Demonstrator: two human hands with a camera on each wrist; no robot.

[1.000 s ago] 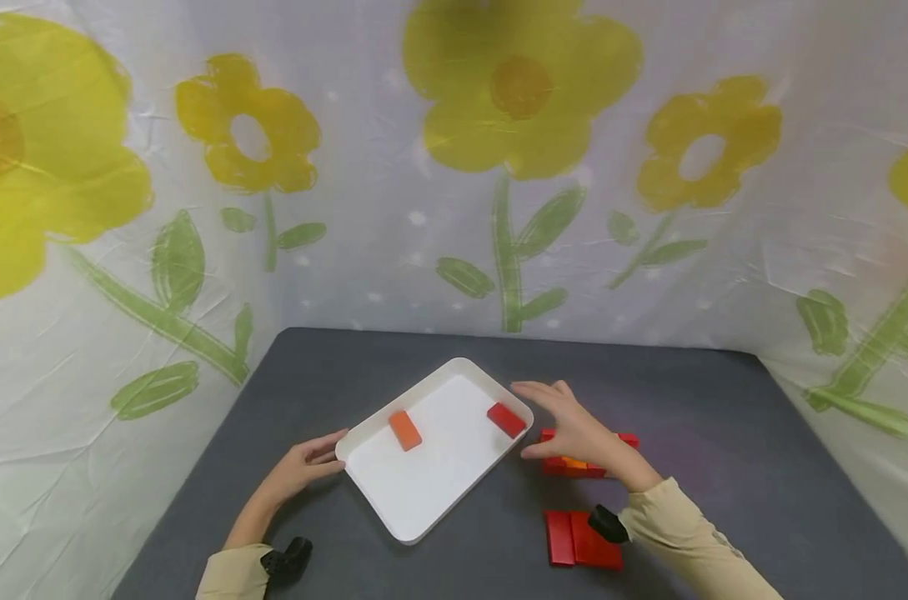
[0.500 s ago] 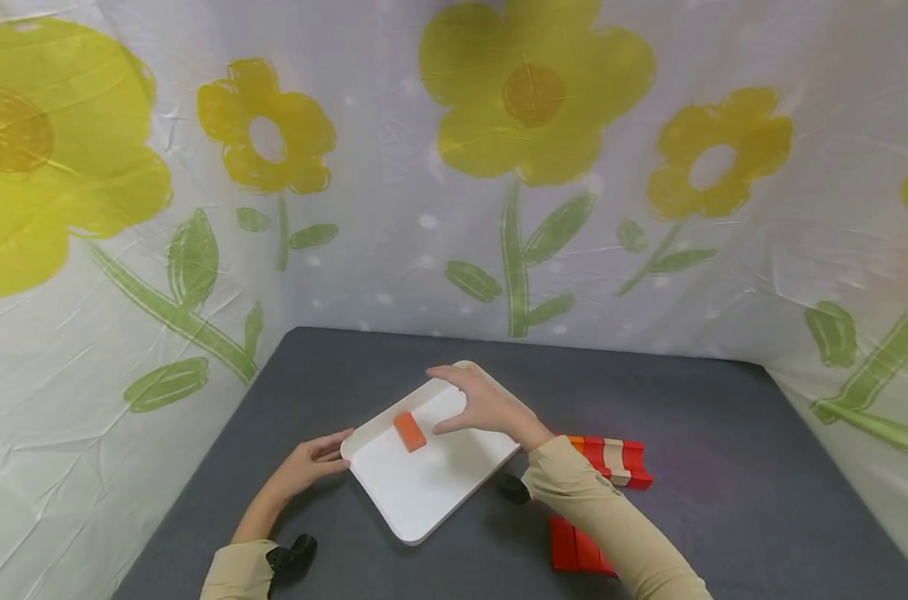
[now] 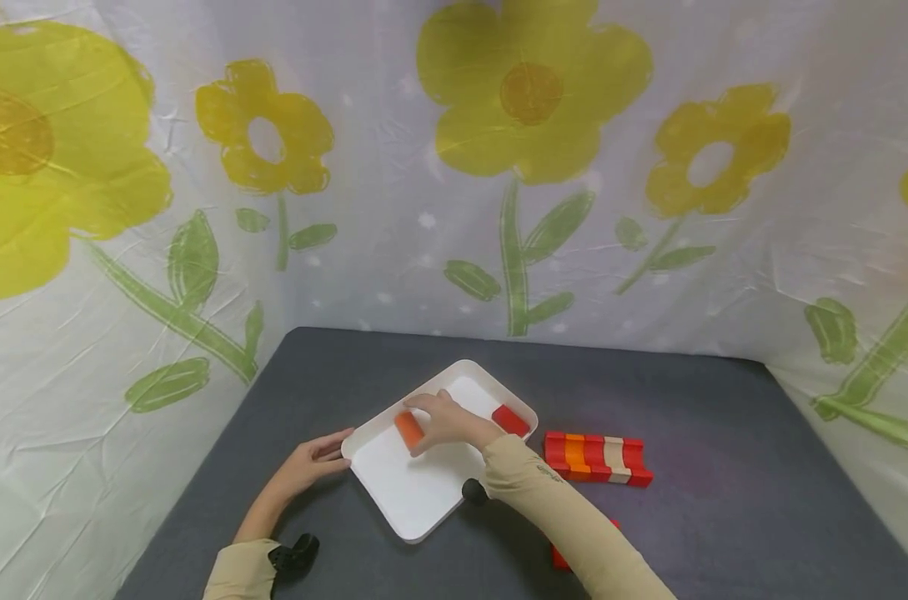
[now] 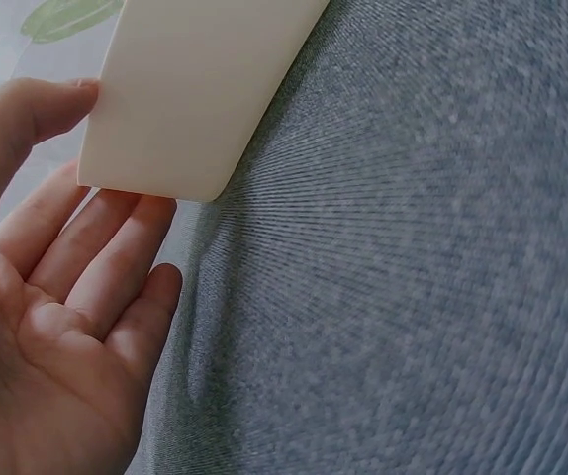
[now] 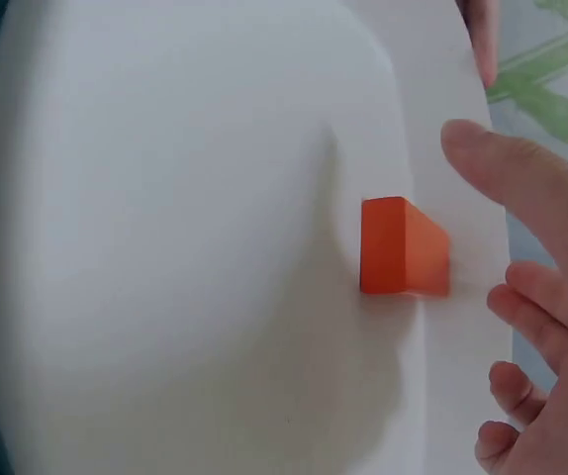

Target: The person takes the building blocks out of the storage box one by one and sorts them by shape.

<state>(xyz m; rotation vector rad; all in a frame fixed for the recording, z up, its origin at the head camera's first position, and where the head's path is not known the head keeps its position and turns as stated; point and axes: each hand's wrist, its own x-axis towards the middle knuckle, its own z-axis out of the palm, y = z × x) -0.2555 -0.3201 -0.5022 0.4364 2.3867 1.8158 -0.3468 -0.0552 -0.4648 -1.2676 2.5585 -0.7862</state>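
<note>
A white tray (image 3: 408, 500) lies slantwise on the dark table, with an orange block (image 3: 407, 429) and a red block (image 3: 512, 420) inside. Over the tray, my right hand (image 3: 448, 421) spreads its thumb and fingers around the orange block. In the right wrist view a gap shows between the fingertips and that block (image 5: 385, 247). My left hand (image 3: 307, 467) rests against the tray's left corner. The left wrist view shows its thumb and fairly straight fingers (image 4: 116, 257) touching the tray's outer wall (image 4: 185, 109).
To the right of the tray, several red, orange and pale curved blocks (image 3: 599, 458) stand in a row. Nearer the front, red blocks (image 3: 559, 559) are mostly hidden by the right forearm. A flowered curtain (image 3: 393, 208) hangs behind the table (image 3: 724, 517).
My right hand has moved left from beside the tray, across it and down to the orange block. The left hand keeps its place at the tray corner.
</note>
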